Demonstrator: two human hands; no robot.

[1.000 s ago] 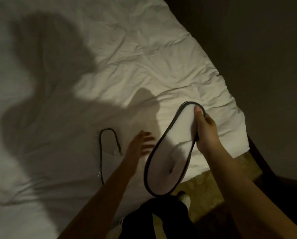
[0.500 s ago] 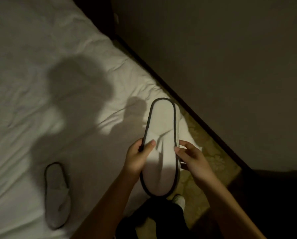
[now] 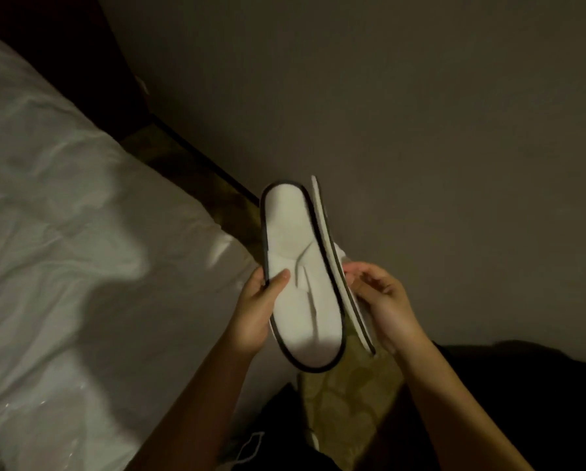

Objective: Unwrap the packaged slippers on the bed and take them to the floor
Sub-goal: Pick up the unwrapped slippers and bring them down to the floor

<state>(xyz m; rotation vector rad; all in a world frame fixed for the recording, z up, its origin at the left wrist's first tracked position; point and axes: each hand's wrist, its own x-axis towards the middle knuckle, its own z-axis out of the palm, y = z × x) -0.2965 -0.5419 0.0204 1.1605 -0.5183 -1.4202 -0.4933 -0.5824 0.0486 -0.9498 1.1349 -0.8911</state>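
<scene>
Left hand: my left hand (image 3: 256, 309) grips the flat white cloth slipper with dark piping (image 3: 303, 277) at its near-left edge, thumb pressed on the upper face and the other fingers behind it.

Right hand: my right hand (image 3: 381, 300) pinches the second white slipper, seen edge-on (image 3: 335, 266), fingers curled round its thin sole just right of the first.

Slippers: both are in the air, standing nearly upright with the toes pointing away from me. They lie close side by side, seemingly touching near my hands. I see no wrapper on either.

Bed: the white rumpled bedsheet (image 3: 81, 249) lies to the left of my left hand, and both slippers are past its edge.

Floor: the patterned yellowish carpet (image 3: 346, 402) shows below my hands, between the bed and the dull wall (image 3: 420, 113) beyond them.

Done, as I judge it: the unwrapping looks finished, and both slippers are off the bed.

Left to do: lower the pair and set them soles-down on the carpet, then let go.

Unclear: a dark edge at the bottom-left corner of the bed is too dim to name.
</scene>
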